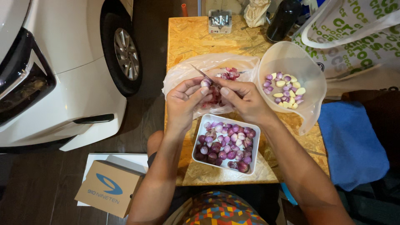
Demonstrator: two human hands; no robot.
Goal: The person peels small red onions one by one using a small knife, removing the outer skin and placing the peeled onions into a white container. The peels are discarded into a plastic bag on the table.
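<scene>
My left hand (185,100) pinches a small purple shallot (205,83) at its fingertips. My right hand (243,100) grips a small knife (202,73), its thin blade pointing up and to the left over the shallot. Both hands hover above a clear plastic bag (183,73) spread on the wooden table (187,37), with purple peelings (229,74) on it. In front of my hands sits a white square dish (198,141) full of unpeeled shallots. To the right stands a translucent plastic bowl (291,52) holding peeled shallots and pale cloves.
A white car with a dark wheel (125,54) is parked left of the table. A cardboard box (109,187) lies on the floor at lower left. A blue cloth (352,141), a printed tote bag (358,37), a black bottle (283,18) and a small tin (219,21) are around the table.
</scene>
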